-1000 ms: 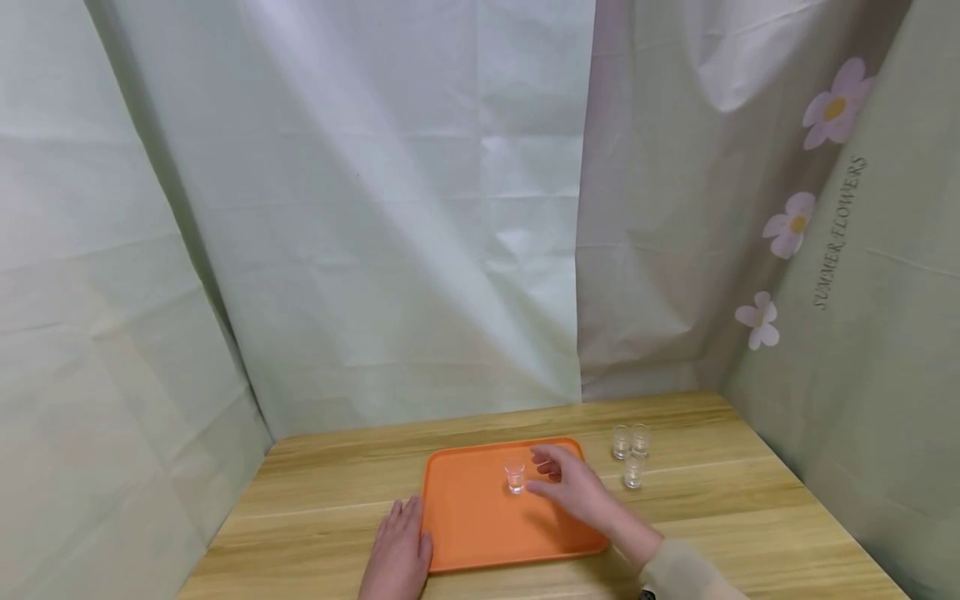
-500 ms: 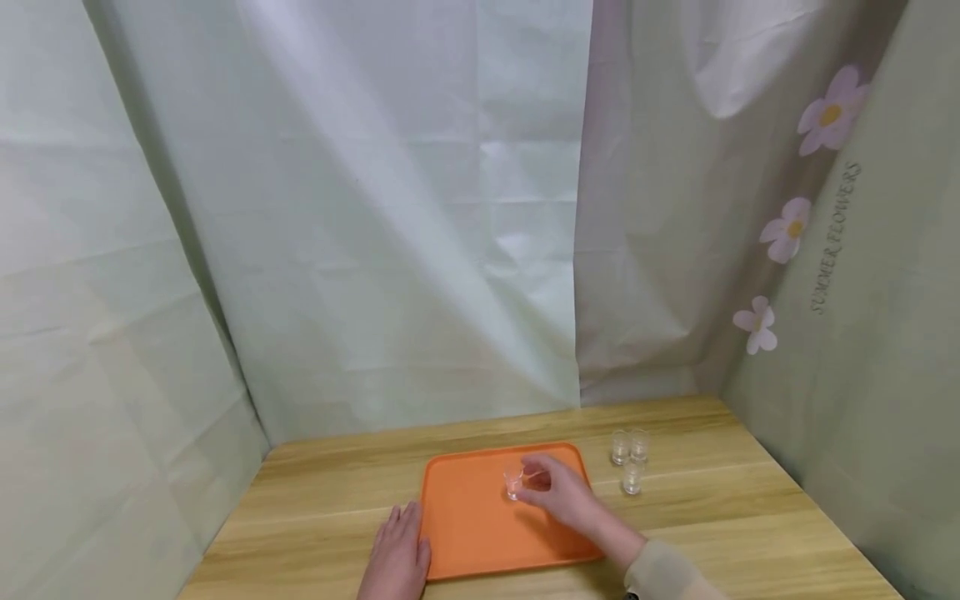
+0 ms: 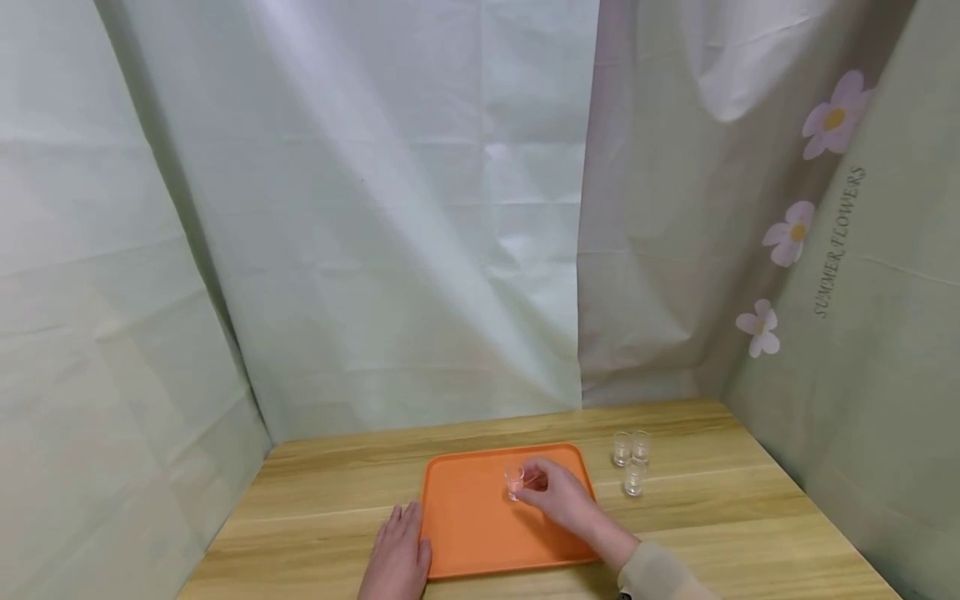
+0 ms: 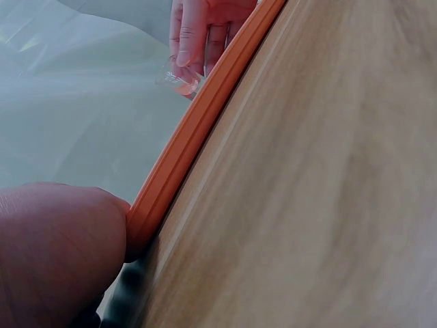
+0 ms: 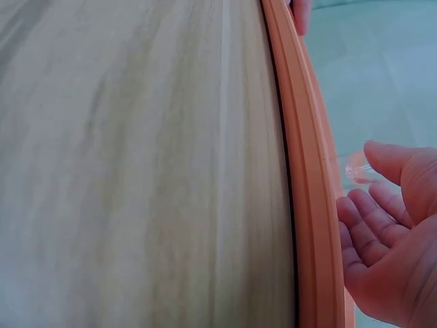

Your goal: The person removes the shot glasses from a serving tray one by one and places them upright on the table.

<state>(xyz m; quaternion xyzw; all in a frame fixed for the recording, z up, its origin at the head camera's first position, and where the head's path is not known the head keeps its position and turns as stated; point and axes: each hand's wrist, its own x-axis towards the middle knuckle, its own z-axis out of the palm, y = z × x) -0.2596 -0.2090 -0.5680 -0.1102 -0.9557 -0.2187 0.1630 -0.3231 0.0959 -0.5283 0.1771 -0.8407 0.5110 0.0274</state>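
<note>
A small clear shot glass (image 3: 513,481) is at the orange tray (image 3: 468,533), a little right of its middle. My right hand (image 3: 558,497) reaches in from the right and pinches the glass between thumb and fingertips. In the right wrist view the thumb (image 5: 389,160) partly hides the glass (image 5: 358,168). My left hand (image 3: 397,554) lies with straight fingers along the tray's left edge. Its thumb side touches the tray rim (image 4: 147,215) in the left wrist view.
Three more shot glasses stand close together on the wooden table (image 3: 712,508), right of the tray: two at the back (image 3: 622,448) and one in front (image 3: 633,479). Pale curtains (image 3: 420,250) hang behind the table and at both sides.
My right hand has moved left to the shot glass, and its fingers have closed in on the glass. The left hand has stayed at the tray's edge.
</note>
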